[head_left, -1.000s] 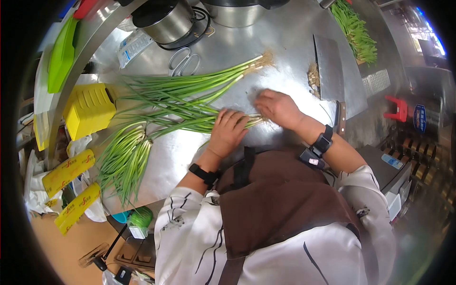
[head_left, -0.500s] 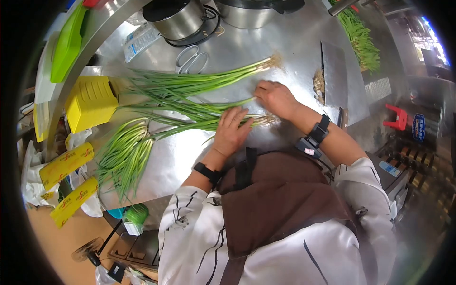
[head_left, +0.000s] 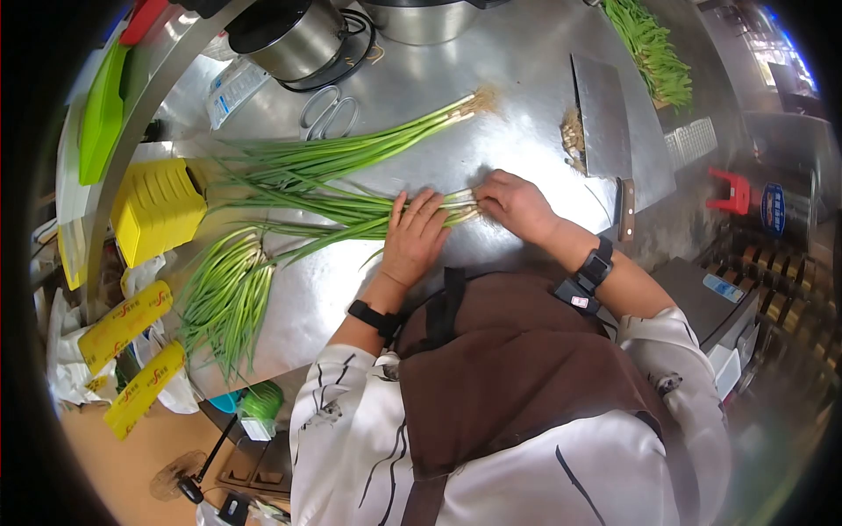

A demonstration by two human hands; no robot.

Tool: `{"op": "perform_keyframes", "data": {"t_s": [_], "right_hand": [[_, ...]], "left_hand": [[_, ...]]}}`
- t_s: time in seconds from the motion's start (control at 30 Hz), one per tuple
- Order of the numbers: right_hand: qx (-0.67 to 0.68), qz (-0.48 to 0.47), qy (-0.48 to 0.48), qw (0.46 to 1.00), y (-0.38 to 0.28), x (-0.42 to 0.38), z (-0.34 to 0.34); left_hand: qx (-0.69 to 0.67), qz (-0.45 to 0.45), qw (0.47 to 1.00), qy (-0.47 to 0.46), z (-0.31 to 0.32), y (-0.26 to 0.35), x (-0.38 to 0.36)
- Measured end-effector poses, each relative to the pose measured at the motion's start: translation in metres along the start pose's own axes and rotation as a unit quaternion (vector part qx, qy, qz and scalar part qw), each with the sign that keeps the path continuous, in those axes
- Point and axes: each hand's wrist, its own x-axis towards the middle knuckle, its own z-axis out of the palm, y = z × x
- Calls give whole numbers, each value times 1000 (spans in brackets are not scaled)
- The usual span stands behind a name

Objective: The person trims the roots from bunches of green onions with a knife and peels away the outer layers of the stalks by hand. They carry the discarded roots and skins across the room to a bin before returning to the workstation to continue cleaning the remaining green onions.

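Note:
My left hand [head_left: 416, 233] lies with its fingers stretched over the white stems of a small bunch of scallions [head_left: 355, 209], pressing it against the steel counter. At the root end of the same bunch, my right hand [head_left: 517, 204] has its thumb and fingers pinched together on the tips; the fingers partly cover the roots. Beyond my hands rests another bunch of scallions [head_left: 351, 151], roots still attached and pointing right. To the left, a third heap of scallions [head_left: 230, 298] droops over the counter's near edge.
A cleaver [head_left: 603, 118] lies at the right beside a small pile of cut roots [head_left: 573, 138]. Scissors [head_left: 330, 117], a steel pot [head_left: 289, 39] and a yellow bin [head_left: 158, 210] stand around the far and left sides. More greens [head_left: 649, 53] lie at the far right.
My right hand has closed in on the root ends and its fingers now pinch them. The left hand stays on the stems. The whole view has shifted slightly.

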Motion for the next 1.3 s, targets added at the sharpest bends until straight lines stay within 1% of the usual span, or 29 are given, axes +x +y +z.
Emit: {"op": "perform_keyframes", "data": {"t_s": [0.1,0.23,0.3,0.5,0.6,0.63,0.7,0.8,0.9,1.0,1.1,1.2,1.3], "right_hand": [[-12,-24,10,1000,0,1,2],[-19,-6,15,1000,-4,2,1],[-35,13,22,999,-5,0,0],[-48,22,22,998,-11,3,-1],[-25,-59,52,997,-9,2,-1],[-27,-67,53,996,-8,3,1],[-34,-81,55,995,-6,4,5],[-59,-49,-1,997,-9,8,0],[-53,-28,-41,997,-8,11,-2],[-65,47,-104,991,-12,16,-2],[-69,102,-160,979,-10,25,-2],[-122,102,-180,971,-20,30,-6],[-86,69,-134,985,-11,22,-5]], "left_hand": [[0,5,1000,7,2,1,1],[-7,5,1000,21,3,1,4],[-12,2,1000,10,0,1,6],[5,4,1000,10,-1,4,9],[-11,-13,1000,19,2,6,8],[-23,-22,999,22,4,6,8],[-15,-11,999,33,7,6,7],[-12,1,999,35,6,4,8],[-17,7,999,34,5,3,8],[-20,14,999,38,6,1,7],[-26,14,999,40,5,-1,6],[-18,11,999,43,0,2,8],[-15,12,999,46,-1,1,7]]}}
